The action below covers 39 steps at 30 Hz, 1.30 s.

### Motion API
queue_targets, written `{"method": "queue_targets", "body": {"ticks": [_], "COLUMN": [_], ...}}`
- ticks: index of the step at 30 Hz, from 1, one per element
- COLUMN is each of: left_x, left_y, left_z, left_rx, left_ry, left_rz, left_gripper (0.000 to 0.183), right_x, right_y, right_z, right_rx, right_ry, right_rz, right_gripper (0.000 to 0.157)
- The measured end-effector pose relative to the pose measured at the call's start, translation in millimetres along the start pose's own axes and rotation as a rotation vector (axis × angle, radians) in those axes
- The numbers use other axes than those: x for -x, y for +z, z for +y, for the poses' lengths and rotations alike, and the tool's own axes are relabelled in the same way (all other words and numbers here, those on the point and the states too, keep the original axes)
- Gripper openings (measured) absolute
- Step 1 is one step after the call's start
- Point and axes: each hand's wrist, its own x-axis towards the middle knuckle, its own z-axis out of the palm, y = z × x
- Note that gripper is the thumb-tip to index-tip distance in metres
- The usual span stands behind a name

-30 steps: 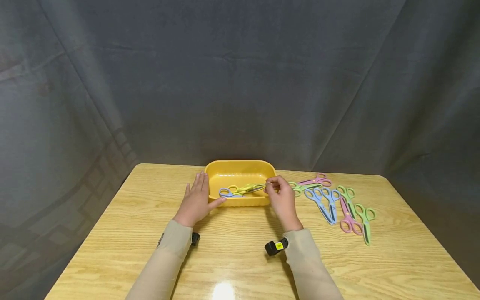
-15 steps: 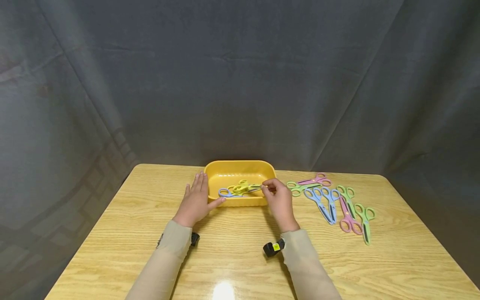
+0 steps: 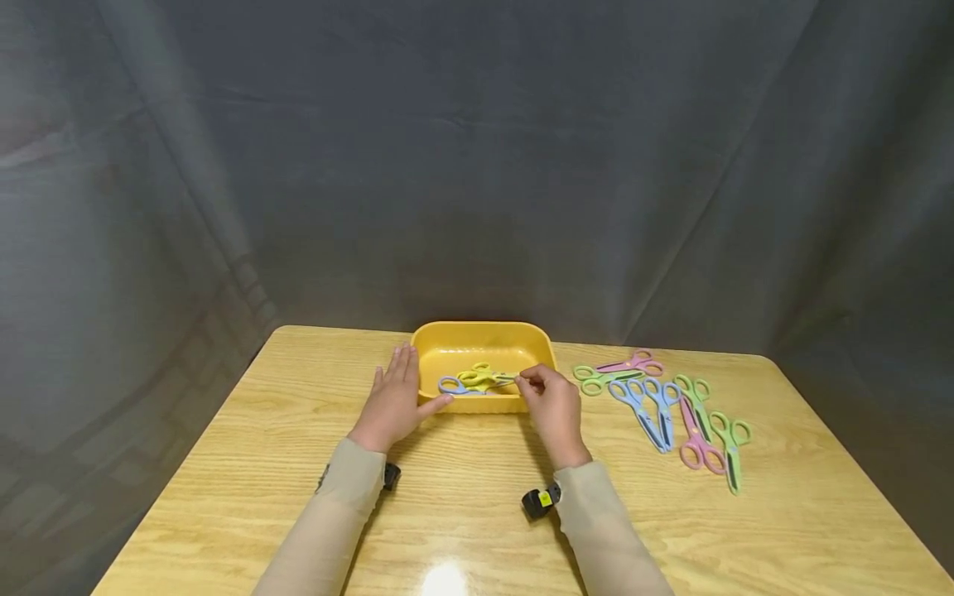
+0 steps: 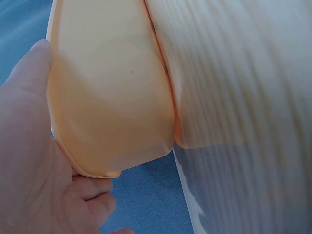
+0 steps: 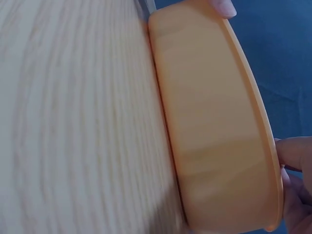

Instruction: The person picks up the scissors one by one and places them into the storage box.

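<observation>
A yellow plastic tray point(image 3: 469, 405) stands at the back of the wooden table. My left hand point(image 3: 389, 406) rests against its left end, fingers straight along the side and thumb at the front rim; the left wrist view shows this thumb point(image 4: 36, 66) on the rim. Over the tray's right part, my right hand point(image 3: 553, 410) pinches yellow scissors point(image 3: 480, 377) by the blade end, their handles pointing left. Blue-handled scissors point(image 3: 450, 385) lie in the tray beside them, partly hidden by the front wall. In the right wrist view, curled right fingers point(image 5: 295, 153) show just past the rim.
Right of the tray lie several loose scissors: green ones point(image 3: 594, 383), pink ones point(image 3: 643, 362), two blue pairs point(image 3: 648, 406), pink ones point(image 3: 699, 451) and more green ones point(image 3: 732, 443). A dark grey curtain point(image 3: 477, 182) hangs behind the table point(image 3: 462, 513).
My right hand has moved slightly left and lower, shifting the yellow scissors left, lower into the tray beside the blue ones. The left hand stays at the tray's left end.
</observation>
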Motion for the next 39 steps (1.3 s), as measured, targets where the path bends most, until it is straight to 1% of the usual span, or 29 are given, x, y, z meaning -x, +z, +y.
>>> {"method": "queue_targets", "body": {"ticks": [4, 7, 12, 14, 16, 22, 27, 30, 34, 36, 39], "left_x": [-0.7, -0.1, 0.1, -0.1, -0.2, 1.1, 1.4, 1.4, 1.4, 1.4, 1.3], "left_y": [1.7, 1.4, 0.4, -0.2, -1.0, -1.3, -0.4, -0.8, -1.2, -1.3, -1.4], "left_z": [0.8, 1.8, 2.3, 2.1, 1.9, 1.9, 1.5, 1.3, 1.2, 1.3, 1.7], "left_rx": [0.002, 0.008, 0.01, 0.008, 0.005, 0.015, 0.021, 0.02, 0.022, 0.022, 0.02], "left_ry": [0.01, 0.015, 0.017, 0.015, 0.011, 0.004, 0.004, 0.002, 0.003, 0.004, 0.009], "left_rz": [0.003, 0.011, 0.013, 0.011, 0.006, 0.0, 0.009, 0.014, 0.013, 0.012, 0.013], "left_gripper": [0.107, 0.107, 0.107, 0.107, 0.107, 0.108, 0.108, 0.107, 0.108, 0.108, 0.108], "right_x": [1, -1, -6, -8, -10, -11, -13, -15, -18, -19, -20], "right_y": [-0.8, -1.6, -4.2, -4.2, -3.3, 1.9, 2.6, 1.7, 1.4, 2.0, 3.4], "right_z": [2, 4, 6, 6, 5, 3, 0, -4, -9, -10, -12], "right_rx": [0.01, -0.018, -0.14, -0.16, -0.134, 0.04, 0.082, 0.113, 0.185, 0.216, 0.238], "right_ry": [-0.025, -0.021, 0.061, 0.081, 0.075, 0.003, -0.028, -0.03, -0.025, -0.025, -0.013], "right_rz": [0.004, 0.004, 0.018, 0.022, 0.018, -0.003, -0.049, -0.104, -0.171, -0.187, -0.188], "right_gripper": [0.007, 0.007, 0.008, 0.008, 0.009, 0.009, 0.007, 0.006, 0.005, 0.004, 0.005]}}
